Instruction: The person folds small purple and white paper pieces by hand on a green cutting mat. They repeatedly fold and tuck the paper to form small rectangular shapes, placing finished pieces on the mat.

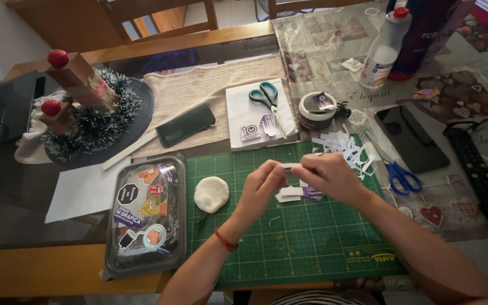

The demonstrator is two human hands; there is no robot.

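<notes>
Both my hands meet over the green cutting mat point(312, 243). My left hand point(262, 185), with a red band on its wrist, and my right hand point(330, 176) pinch a small white paper piece point(290, 166) between their fingertips. Just below them on the mat lie a few small white and purple cut-outs point(297, 194). A round white lump point(211, 194) rests on the mat's left part.
A clear plastic tray of stickers point(145, 212) lies left of the mat. Paper scraps point(345, 148), blue scissors point(402, 177), teal scissors point(266, 97) on a white pad, a tape roll point(316, 111), a glue bottle point(384, 48), a remote point(478, 178) and a tinsel decoration point(88, 110) surround it.
</notes>
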